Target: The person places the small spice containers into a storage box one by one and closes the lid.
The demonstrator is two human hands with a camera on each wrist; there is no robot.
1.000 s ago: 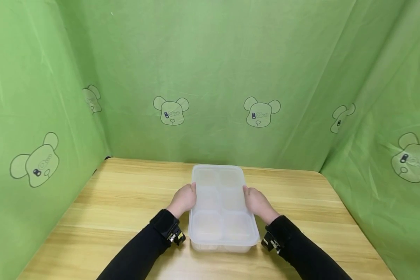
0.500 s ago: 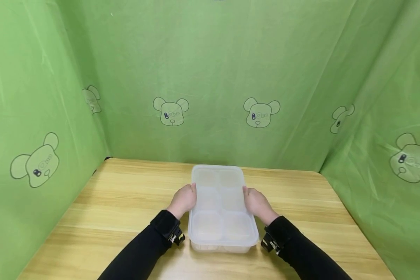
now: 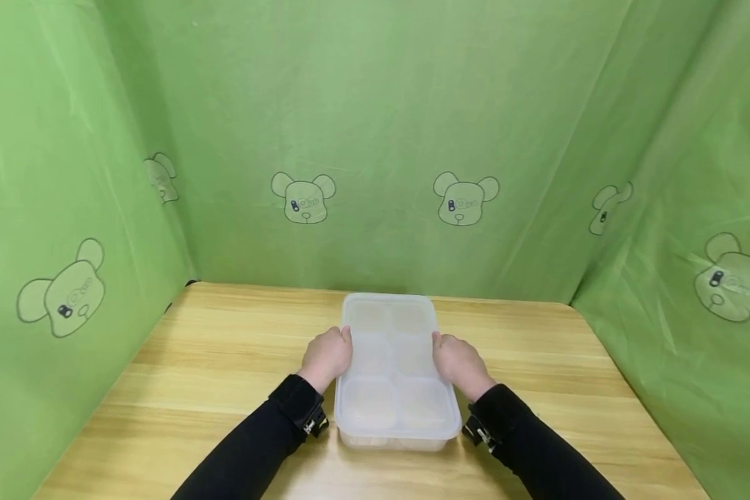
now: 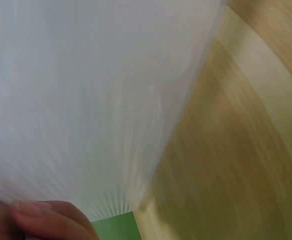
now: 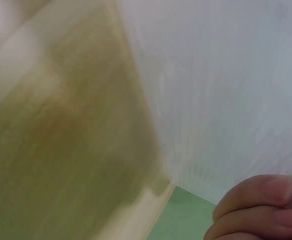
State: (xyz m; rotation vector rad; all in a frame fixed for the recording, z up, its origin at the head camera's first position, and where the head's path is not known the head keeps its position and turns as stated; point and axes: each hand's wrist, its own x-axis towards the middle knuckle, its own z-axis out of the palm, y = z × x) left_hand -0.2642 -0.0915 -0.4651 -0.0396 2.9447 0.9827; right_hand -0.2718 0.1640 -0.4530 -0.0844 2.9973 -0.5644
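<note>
A translucent white plastic food container [image 3: 392, 361] with a lid and several compartment outlines stands lengthwise in the middle of the table. My left hand [image 3: 328, 354] grips its left long side, the thumb lying along the lid's rim. On the opposite long side my right hand [image 3: 459, 361] holds it in the same way. In the left wrist view, curled fingers [image 4: 51, 220] touch the container's ribbed side or underside [image 4: 101, 120]. Similar curled fingers [image 5: 258, 205] press against the container [image 5: 226, 110] in the right wrist view. What lies inside is too blurred to tell.
The wooden table [image 3: 237, 333] runs back to a green cloth [image 3: 381, 104] printed with bear heads. More green cloth hangs at the left and right sides. Black sleeves and wrist straps with small cameras flank the container.
</note>
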